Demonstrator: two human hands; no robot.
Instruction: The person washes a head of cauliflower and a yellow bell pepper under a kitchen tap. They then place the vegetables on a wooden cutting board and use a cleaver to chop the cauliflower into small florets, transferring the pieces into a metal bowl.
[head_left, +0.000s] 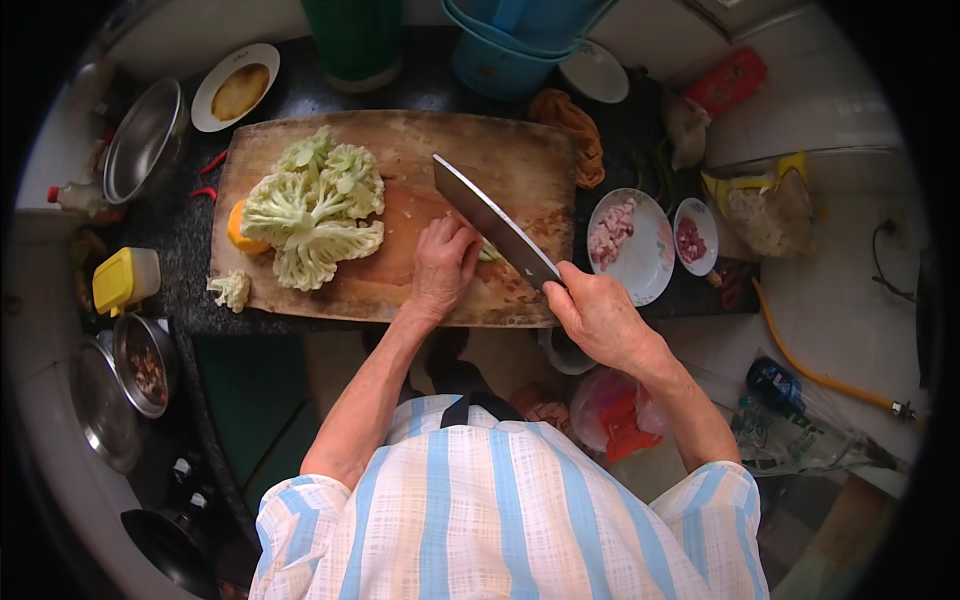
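Observation:
My right hand (600, 311) grips the handle of a cleaver (491, 225), whose broad blade slants up and left over a worn wooden cutting board (397, 139). Beside the blade, my left hand (444, 259) rests on the board with its fingers curled; a small pale green vegetable piece (489, 251) shows between fingers and blade. Whether the fingers grip it is hidden. Large cauliflower pieces (315, 210) lie on the board's left part, against an orange vegetable piece (244, 227). A small floret (231, 290) sits at the lower left corner.
Right of the board stand a plate (652, 259) with chopped pale meat and a small bowl (706, 232) with diced red meat. A brown cloth (581, 135) touches the board's upper right. Behind are blue buckets (499, 64); at left, a metal basin (145, 142) and a yellow-lidded container (124, 279).

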